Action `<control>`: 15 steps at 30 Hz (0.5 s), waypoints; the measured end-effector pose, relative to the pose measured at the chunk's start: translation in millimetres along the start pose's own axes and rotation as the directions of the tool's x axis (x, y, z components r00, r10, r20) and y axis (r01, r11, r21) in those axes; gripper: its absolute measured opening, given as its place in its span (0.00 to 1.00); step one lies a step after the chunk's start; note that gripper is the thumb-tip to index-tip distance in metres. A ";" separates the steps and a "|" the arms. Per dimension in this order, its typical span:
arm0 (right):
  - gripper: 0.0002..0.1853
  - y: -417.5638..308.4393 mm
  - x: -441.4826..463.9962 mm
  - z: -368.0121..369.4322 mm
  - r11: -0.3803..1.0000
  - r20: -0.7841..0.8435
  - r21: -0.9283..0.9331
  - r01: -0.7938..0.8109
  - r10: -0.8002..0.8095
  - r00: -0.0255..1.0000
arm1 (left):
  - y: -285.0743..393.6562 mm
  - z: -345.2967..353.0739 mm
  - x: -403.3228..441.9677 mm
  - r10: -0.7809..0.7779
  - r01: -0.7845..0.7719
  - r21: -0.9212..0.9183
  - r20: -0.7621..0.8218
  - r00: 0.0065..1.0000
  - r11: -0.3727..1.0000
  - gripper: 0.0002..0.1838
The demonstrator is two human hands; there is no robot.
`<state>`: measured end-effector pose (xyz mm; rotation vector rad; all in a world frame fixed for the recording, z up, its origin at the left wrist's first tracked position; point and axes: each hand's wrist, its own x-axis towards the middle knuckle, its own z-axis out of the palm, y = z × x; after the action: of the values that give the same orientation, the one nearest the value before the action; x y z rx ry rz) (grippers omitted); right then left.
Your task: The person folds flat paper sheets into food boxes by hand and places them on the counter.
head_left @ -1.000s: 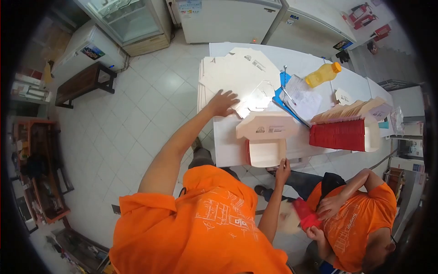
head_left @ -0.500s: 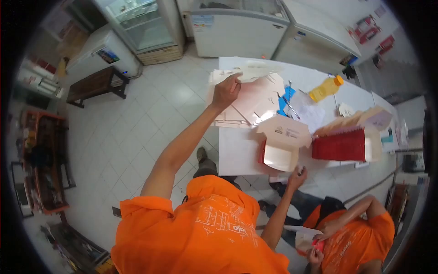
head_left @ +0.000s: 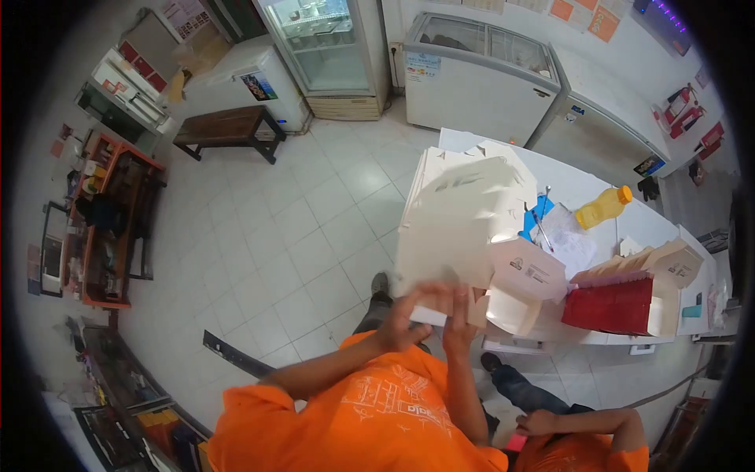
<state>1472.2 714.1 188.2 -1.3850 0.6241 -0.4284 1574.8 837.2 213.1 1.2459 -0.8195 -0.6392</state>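
Note:
A flat cream cardboard box blank [head_left: 440,208] reaches from above the pile of blanks [head_left: 511,169] down to my body, dark print on its far part. My left hand [head_left: 403,321] grips its near end, fingers bent. Close beside it, my right hand [head_left: 458,321] holds the same end by the right side. Both sets of fingertips are smeared by motion, and the near flaps between them are hard to make out. Right of my hands stands a formed box [head_left: 511,312] with its printed lid [head_left: 528,269] raised.
Nested red boxes [head_left: 605,307] sit at the table's right. A yellow bottle [head_left: 604,207], a pen [head_left: 543,232], papers [head_left: 570,244] and a blue item [head_left: 535,216] lie behind. A co-worker in an orange shirt [head_left: 590,444] is at lower right. Freezers [head_left: 480,86] line the back.
My left hand has come back from the pile toward my body, bringing a blank. My right hand has moved left from beside the formed box to that blank. The view has shifted.

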 end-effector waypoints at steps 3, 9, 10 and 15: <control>0.23 -28.1 6.2 14.6 0.727 0.238 -0.498 0.473 -0.410 0.881 | 61.1 -22.3 9.1 -0.330 0.047 -0.750 -0.232 0.915 0.659 0.40; 0.23 -8.4 -19.2 74.2 0.929 0.261 -0.057 0.365 -0.339 0.904 | 51.5 -52.0 -31.2 -0.403 0.214 -0.391 -0.505 0.763 0.895 0.21; 0.21 -17.7 -26.0 70.6 0.999 0.431 0.030 -0.014 0.000 0.902 | 49.1 -55.7 -36.2 -0.440 0.184 -0.475 -0.510 0.739 0.860 0.19; 0.18 -6.4 -49.8 74.3 0.682 0.185 -0.241 0.691 -0.667 0.722 | 47.8 -51.4 -52.5 -0.399 -0.070 -0.560 -0.667 0.629 0.826 0.12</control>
<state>1481.6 801.2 207.2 -1.9081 0.0632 -0.8986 1586.5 918.4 244.3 0.9207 0.2256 -0.3757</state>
